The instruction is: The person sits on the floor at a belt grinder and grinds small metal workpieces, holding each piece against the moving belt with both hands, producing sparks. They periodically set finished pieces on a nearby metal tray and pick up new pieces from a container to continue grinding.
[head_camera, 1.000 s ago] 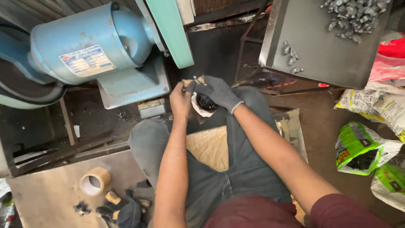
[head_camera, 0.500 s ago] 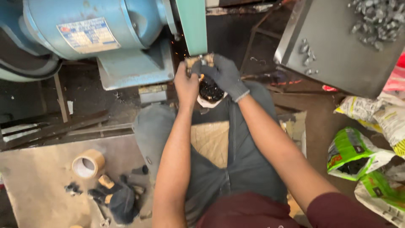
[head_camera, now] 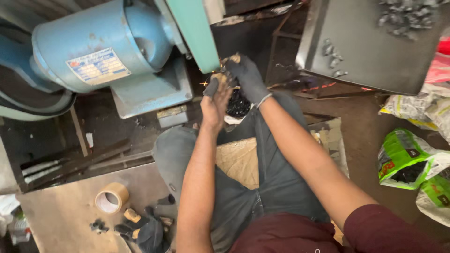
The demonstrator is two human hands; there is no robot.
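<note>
The small workpiece pinched between the bare left hand (head_camera: 215,100) and the dark-gloved right hand (head_camera: 247,77) is hidden by fingers. The blue motor housing (head_camera: 93,51) is cut off at nine o'clock, and the pile of small grey metal parts (head_camera: 408,16) at one o'clock is blurred.

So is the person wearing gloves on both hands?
No: only the right hand wears a dark glove, while the left hand is bare.
</note>
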